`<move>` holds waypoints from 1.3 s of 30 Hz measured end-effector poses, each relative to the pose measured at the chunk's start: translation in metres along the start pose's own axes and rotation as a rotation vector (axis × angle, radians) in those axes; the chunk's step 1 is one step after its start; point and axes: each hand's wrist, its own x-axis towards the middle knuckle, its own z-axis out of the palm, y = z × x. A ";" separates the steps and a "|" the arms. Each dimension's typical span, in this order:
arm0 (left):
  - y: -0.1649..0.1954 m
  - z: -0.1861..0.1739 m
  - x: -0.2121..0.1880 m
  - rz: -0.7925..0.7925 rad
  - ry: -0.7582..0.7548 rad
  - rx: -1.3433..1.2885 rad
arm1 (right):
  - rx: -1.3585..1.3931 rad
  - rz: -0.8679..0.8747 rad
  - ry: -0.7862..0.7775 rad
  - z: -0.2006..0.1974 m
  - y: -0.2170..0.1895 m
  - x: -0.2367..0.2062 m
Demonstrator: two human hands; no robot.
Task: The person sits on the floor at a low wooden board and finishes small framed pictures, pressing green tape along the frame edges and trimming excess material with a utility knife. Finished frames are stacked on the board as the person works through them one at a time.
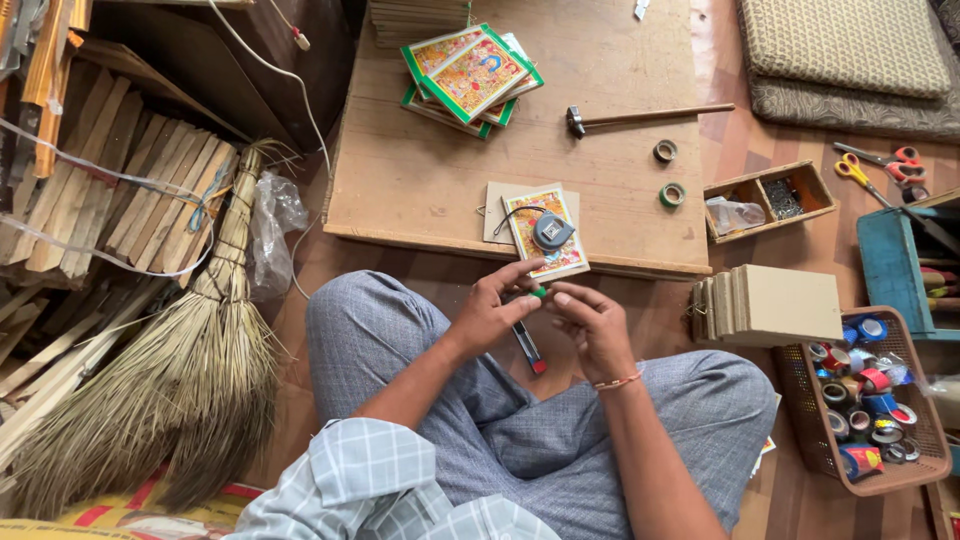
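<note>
The hands [545, 310] hide most of a small green item [539, 292].

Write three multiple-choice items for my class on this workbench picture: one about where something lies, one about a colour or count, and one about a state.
1. Where does the hammer lie?
A. on the wooden board
B. in the basket
C. on the person's lap

2. How many small tape rolls lie loose on the wooden board right of the hammer's head?
A. none
B. two
C. five

3. What are the two hands doing?
A. resting flat on the knees
B. gripping the broom
C. meeting around a small green thing

Answers:
1 A, the hammer rests on the board with its handle pointing right.
2 B, one tape roll and a green-rimmed roll lie there.
3 C, the left hand and right hand pinch the small green thing between their fingertips, above the lap.
</note>
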 end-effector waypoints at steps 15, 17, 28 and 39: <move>0.038 0.009 -0.007 0.117 0.043 0.305 | -0.123 -0.211 0.032 0.022 0.005 -0.007; 0.035 0.009 -0.006 0.072 0.047 0.298 | -0.171 -0.266 0.093 0.024 0.010 -0.007; -0.020 0.008 0.009 -0.153 0.205 0.130 | -0.302 -0.275 0.074 0.016 0.027 0.007; -0.027 -0.006 0.036 -0.271 0.395 0.465 | -0.398 -0.244 0.392 -0.025 0.008 0.071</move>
